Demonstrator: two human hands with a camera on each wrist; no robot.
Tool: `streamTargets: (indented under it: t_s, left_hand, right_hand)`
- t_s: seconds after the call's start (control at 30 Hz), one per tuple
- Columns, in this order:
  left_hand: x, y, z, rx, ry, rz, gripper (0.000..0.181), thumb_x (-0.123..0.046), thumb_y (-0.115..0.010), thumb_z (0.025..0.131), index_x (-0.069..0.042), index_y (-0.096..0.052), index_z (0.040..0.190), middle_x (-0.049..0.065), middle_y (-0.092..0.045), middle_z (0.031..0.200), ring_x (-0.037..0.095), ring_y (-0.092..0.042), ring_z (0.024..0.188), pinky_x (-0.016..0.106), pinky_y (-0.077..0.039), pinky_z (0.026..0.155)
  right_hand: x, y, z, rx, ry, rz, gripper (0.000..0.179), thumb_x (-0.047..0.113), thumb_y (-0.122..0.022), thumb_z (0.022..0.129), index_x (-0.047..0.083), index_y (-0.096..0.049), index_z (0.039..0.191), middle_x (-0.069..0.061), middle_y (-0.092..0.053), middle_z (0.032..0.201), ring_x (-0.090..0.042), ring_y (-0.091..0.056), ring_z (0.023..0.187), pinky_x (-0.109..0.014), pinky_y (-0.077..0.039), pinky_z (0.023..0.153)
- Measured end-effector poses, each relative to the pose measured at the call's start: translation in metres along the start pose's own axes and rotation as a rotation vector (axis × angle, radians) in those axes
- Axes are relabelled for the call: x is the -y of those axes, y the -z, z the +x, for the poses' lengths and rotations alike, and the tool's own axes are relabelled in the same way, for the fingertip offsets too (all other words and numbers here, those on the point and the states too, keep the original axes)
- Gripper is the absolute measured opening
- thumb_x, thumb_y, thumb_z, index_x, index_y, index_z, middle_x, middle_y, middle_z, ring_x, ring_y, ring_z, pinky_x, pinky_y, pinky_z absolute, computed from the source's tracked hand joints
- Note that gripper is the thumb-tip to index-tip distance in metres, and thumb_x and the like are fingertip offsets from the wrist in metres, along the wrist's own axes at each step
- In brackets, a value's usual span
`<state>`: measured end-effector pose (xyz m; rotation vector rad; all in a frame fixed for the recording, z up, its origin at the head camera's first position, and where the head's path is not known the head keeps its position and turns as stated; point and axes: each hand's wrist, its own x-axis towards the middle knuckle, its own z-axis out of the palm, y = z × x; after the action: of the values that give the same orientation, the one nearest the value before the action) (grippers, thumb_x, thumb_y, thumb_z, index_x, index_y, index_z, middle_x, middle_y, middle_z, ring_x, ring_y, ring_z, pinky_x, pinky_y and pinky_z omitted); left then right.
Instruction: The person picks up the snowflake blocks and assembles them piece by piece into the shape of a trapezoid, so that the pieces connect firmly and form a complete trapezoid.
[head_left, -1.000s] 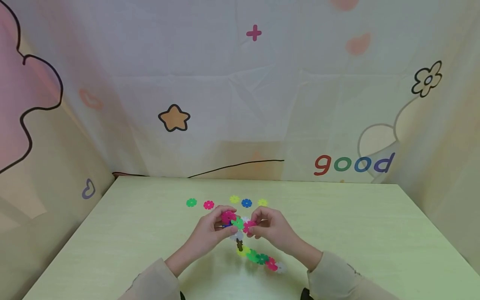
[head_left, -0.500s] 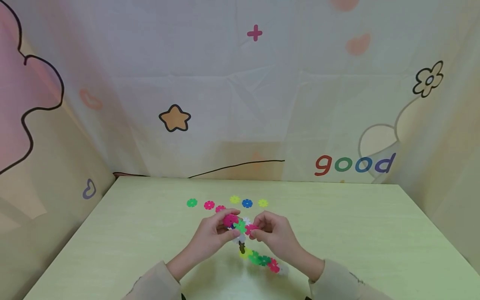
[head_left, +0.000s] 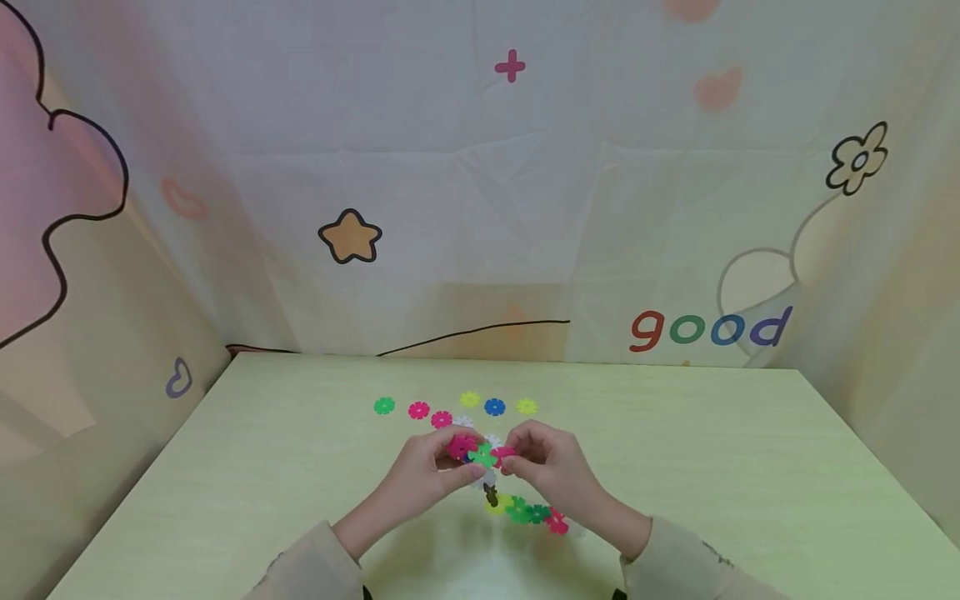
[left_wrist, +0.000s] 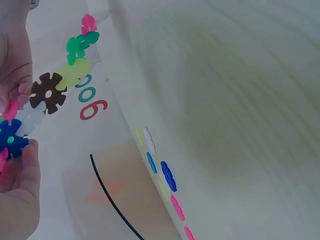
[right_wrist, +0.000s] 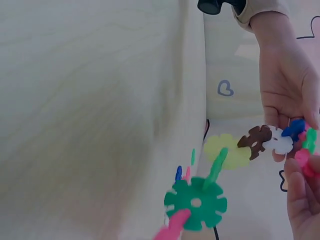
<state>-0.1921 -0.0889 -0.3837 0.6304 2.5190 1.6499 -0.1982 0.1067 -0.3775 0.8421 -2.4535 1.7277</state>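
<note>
A chain of interlocking plastic snowflake discs hangs between both hands above the table. My left hand (head_left: 423, 473) grips its upper end, thumb by a light green disc (head_left: 483, 456), with a large pink disc (head_left: 461, 447) under the fingers. A blue disc (left_wrist: 11, 139) shows at the back of this cluster in the left wrist view. Between thumb and fingers, my right hand (head_left: 558, 467) pinches a pink disc (head_left: 501, 456) against the green one's side. Below hang white, brown (right_wrist: 256, 142), yellow (right_wrist: 227, 151), green, dark green (right_wrist: 196, 203) and pink discs.
Loose discs lie in rows on the pale table (head_left: 247, 483) beyond the hands: green (head_left: 385, 406), pink (head_left: 419, 410), yellow (head_left: 470, 399), blue (head_left: 495, 407) and others, some partly behind the fingers. A printed cloth (head_left: 420, 183) stands behind the table's far edge.
Both hands have moved slightly down and right, uncovering a loose pink disc and a white one behind the left fingers. The chain's tail has swung to the right. Both grips stay.
</note>
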Motion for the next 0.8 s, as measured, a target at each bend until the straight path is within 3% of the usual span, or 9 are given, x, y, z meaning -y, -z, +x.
streamTargets:
  t_s: [0.27,0.6,0.8]
  left_hand:
    - [-0.002,0.0,0.002,0.075,-0.037,0.066,0.035,-0.026,-0.067,0.078,-0.016,-0.059,0.11,0.0,-0.062,0.102,0.013,-0.057,0.087,0.019,-0.049,0.071]
    - [0.001,-0.004,0.001,0.096,-0.04,0.064,0.036,-0.025,-0.066,0.079,-0.017,-0.059,0.114,0.001,-0.063,0.102,0.013,-0.055,0.086,0.018,-0.048,0.066]
    - [0.006,0.004,0.0,0.093,-0.013,0.09,0.038,-0.026,-0.065,0.079,-0.016,-0.059,0.115,0.002,-0.063,0.105,0.015,-0.055,0.089,0.018,-0.048,0.066]
  right_hand:
    - [0.001,0.005,0.006,0.071,0.093,-0.082,0.008,0.003,-0.064,0.078,0.001,-0.06,0.085,-0.013,-0.064,0.08,-0.008,-0.059,0.065,-0.02,-0.051,0.064]
    - [0.002,0.007,0.009,0.135,0.067,-0.139,0.008,0.004,-0.064,0.079,0.003,-0.062,0.087,-0.01,-0.065,0.083,-0.007,-0.056,0.067,-0.019,-0.05,0.064]
    - [0.0,0.008,0.015,0.205,0.082,-0.182,0.013,0.009,-0.064,0.08,0.005,-0.061,0.092,-0.008,-0.064,0.087,-0.008,-0.058,0.069,-0.021,-0.051,0.064]
